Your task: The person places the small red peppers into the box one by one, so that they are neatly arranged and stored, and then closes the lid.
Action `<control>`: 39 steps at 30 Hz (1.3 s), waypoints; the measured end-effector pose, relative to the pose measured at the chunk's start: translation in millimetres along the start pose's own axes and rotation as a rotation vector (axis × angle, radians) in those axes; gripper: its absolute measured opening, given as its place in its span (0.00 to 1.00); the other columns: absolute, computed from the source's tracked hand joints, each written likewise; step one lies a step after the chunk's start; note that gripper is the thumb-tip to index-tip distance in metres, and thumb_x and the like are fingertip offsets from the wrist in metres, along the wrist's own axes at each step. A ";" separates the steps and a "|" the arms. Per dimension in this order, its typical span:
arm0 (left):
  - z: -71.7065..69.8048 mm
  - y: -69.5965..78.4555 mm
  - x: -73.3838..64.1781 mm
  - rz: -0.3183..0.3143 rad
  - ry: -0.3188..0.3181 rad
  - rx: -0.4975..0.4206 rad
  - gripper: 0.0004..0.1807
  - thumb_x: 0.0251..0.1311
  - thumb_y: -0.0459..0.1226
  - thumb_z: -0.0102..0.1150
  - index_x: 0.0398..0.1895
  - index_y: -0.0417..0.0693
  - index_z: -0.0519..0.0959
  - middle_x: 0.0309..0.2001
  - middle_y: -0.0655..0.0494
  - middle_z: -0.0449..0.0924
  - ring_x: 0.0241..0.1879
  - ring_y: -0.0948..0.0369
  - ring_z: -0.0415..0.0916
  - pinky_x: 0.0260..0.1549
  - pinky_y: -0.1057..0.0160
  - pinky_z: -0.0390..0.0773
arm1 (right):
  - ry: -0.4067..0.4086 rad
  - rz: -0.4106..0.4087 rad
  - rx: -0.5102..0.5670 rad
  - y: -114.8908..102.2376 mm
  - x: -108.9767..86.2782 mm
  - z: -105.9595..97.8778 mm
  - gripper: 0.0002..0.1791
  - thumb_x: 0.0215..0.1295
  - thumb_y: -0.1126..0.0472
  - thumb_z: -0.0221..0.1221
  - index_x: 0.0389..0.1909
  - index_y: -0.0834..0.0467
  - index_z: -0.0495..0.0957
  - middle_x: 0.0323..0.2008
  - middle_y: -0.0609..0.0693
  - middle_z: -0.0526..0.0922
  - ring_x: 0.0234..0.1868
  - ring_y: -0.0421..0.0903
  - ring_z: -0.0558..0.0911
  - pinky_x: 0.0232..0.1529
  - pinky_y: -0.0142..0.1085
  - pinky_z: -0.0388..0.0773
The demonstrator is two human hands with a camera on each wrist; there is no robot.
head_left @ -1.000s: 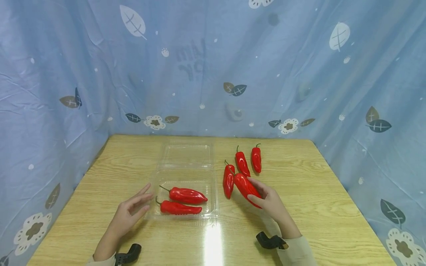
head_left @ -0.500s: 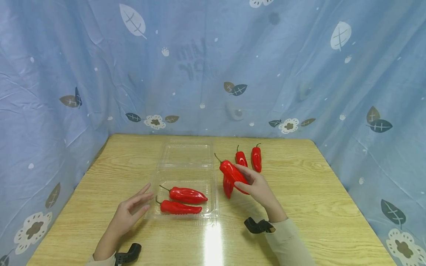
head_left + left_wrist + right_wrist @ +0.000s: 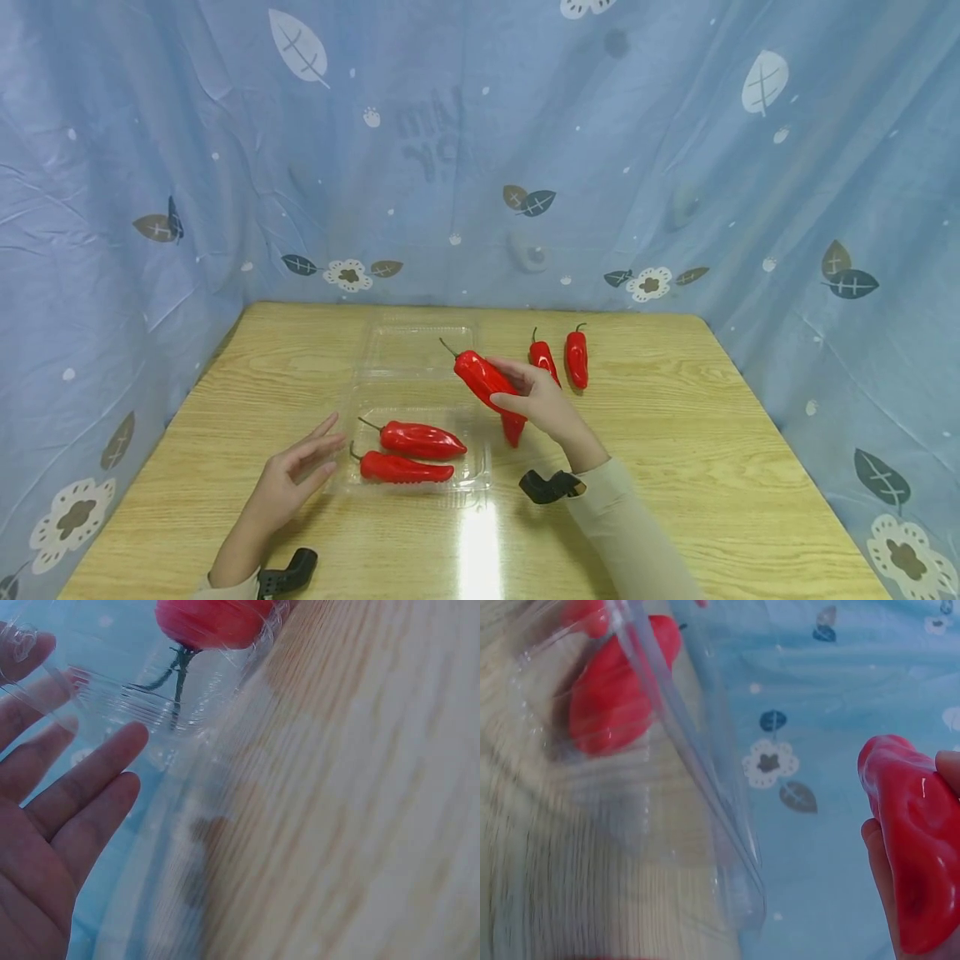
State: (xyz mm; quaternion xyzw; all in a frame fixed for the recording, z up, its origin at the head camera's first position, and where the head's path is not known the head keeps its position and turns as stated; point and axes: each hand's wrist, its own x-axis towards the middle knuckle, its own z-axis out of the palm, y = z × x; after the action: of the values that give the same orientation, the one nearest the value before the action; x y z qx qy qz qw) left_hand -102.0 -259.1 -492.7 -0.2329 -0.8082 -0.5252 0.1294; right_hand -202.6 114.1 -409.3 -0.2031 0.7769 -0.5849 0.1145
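Note:
My right hand [image 3: 543, 404] grips a red chili pepper [image 3: 480, 377] between thumb and fingers, held over the right side of a clear plastic clamshell box [image 3: 486, 471]. The pepper's green stem points up and left. In the right wrist view the held pepper [image 3: 919, 840] is apart from the box wall [image 3: 712, 810]. Two red peppers, an upper one [image 3: 422, 440] and a lower one [image 3: 405, 468], lie side by side inside the box, stems left. My left hand [image 3: 288, 483], fingers loosely extended, is at the box's left edge; whether it touches is unclear.
The box's lid [image 3: 420, 350] lies folded back, away from me. Under my right hand, a pepper [image 3: 513, 431] is mostly hidden on the wooden table [image 3: 712, 467]. Farther back are a partly covered pepper [image 3: 542, 357] and another pepper [image 3: 577, 360]. A blue curtain [image 3: 450, 150] hangs behind.
My right hand has lifted the pepper off the table and carried it left, from beside the other loose peppers to above the box's right side. My left hand has stayed put.

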 end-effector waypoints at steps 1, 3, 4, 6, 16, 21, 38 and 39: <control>0.0 -0.1 0.1 0.000 0.002 0.001 0.17 0.57 0.21 0.56 0.51 0.27 0.75 0.65 0.28 0.60 0.62 0.72 0.67 0.57 0.77 0.71 | -0.011 -0.003 0.002 -0.9 2.4 1.8 0.30 0.59 0.62 0.63 0.64 0.54 0.69 0.61 0.55 0.74 0.55 0.52 0.78 0.51 0.40 0.82; 0.0 0.0 0.5 -0.002 0.002 0.002 0.17 0.57 0.21 0.56 0.51 0.28 0.75 0.65 0.28 0.60 0.62 0.73 0.66 0.57 0.77 0.71 | -0.031 -0.010 -0.004 -2.1 6.5 5.2 0.30 0.60 0.62 0.63 0.64 0.55 0.69 0.60 0.55 0.75 0.55 0.51 0.78 0.50 0.40 0.82; -0.1 -0.1 0.6 0.000 0.001 0.002 0.17 0.57 0.20 0.56 0.51 0.27 0.75 0.66 0.28 0.60 0.63 0.73 0.66 0.57 0.77 0.70 | -0.038 -0.006 -0.009 -2.5 8.5 6.9 0.30 0.59 0.62 0.63 0.64 0.54 0.69 0.60 0.54 0.75 0.55 0.51 0.78 0.50 0.40 0.82; 0.0 0.1 0.6 -0.004 0.000 -0.003 0.17 0.57 0.20 0.55 0.51 0.27 0.74 0.66 0.28 0.60 0.62 0.74 0.66 0.57 0.77 0.70 | -0.052 0.000 -0.021 -3.5 11.9 9.9 0.30 0.59 0.62 0.63 0.64 0.54 0.69 0.60 0.54 0.76 0.54 0.51 0.78 0.51 0.40 0.82; -0.4 1.7 0.9 -0.007 -0.002 -0.024 0.17 0.57 0.20 0.54 0.52 0.26 0.74 0.66 0.28 0.59 0.61 0.73 0.68 0.57 0.77 0.71 | -0.137 0.017 -0.078 -11.3 25.9 21.5 0.30 0.60 0.62 0.62 0.65 0.53 0.68 0.59 0.53 0.76 0.54 0.49 0.78 0.52 0.38 0.80; 0.4 2.7 0.5 -0.007 0.001 -0.021 0.17 0.57 0.20 0.55 0.52 0.25 0.74 0.66 0.28 0.59 0.61 0.74 0.68 0.57 0.77 0.71 | -0.198 0.045 -0.131 -15.3 35.4 28.3 0.30 0.61 0.63 0.61 0.65 0.52 0.69 0.60 0.51 0.75 0.56 0.48 0.76 0.55 0.39 0.78; 1.0 1.7 0.7 -0.012 -0.005 -0.041 0.17 0.58 0.21 0.55 0.52 0.25 0.73 0.65 0.26 0.59 0.62 0.72 0.68 0.57 0.77 0.70 | -0.272 0.072 -0.153 -9.9 56.1 52.7 0.29 0.60 0.63 0.62 0.63 0.53 0.70 0.62 0.52 0.74 0.58 0.49 0.75 0.57 0.39 0.77; 0.8 1.5 0.7 -0.013 -0.003 -0.039 0.17 0.58 0.21 0.55 0.52 0.25 0.73 0.65 0.26 0.59 0.61 0.72 0.68 0.57 0.77 0.70 | -0.276 0.073 -0.155 -10.1 56.7 53.1 0.29 0.60 0.63 0.62 0.64 0.53 0.70 0.62 0.51 0.74 0.58 0.49 0.75 0.58 0.39 0.77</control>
State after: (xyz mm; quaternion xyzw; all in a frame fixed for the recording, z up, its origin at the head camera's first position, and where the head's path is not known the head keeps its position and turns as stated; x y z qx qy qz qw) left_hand -101.8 -257.7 -491.5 -0.2312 -0.7994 -0.5413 0.1202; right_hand -229.3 40.5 -411.6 -0.2613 0.8035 -0.4851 0.2254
